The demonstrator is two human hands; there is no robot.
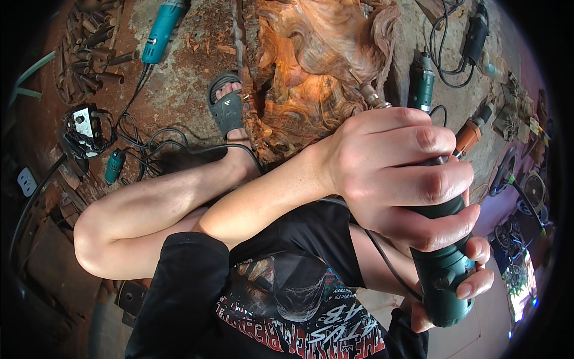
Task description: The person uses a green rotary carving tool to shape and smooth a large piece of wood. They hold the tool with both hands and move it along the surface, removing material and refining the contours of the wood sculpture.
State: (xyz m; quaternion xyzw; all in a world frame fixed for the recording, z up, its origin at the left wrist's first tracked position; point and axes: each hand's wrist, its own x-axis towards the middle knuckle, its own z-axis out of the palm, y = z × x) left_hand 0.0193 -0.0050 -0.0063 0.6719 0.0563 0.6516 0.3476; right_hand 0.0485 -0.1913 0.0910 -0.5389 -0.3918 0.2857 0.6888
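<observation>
"Judging by that stout casing, how would the dark green die grinder (443,275) handle?"

"Heavy toward its thick rear, I'd guess, and stiff throughout; the casing looks smooth, so sweaty fingers could slide on it"

"Where is it, exactly?"

"Over the person's right thigh (373,272), slanting so that its metal collet (372,96) points up toward the carved wood piece (317,48). Whether the thin tip (356,76) touches the wood, I cannot tell"

"And the hands?"

"Both are closed round the grinder. The left hand (406,173) wraps over the front part, knuckles uppermost; the right hand (477,278) grips the rear end, mostly hidden behind it, with some fingers showing along the side"

"Are those good places to hold?"

"I'd say so: one palm round the barrel behind the collet to steer, the other at the thick end to bear the weight. Fingers should stay off the metal nose, which could spin or run hot, and clear of the black cord (384,261) near the rear. That slim tip is probably the most fragile part"
</observation>
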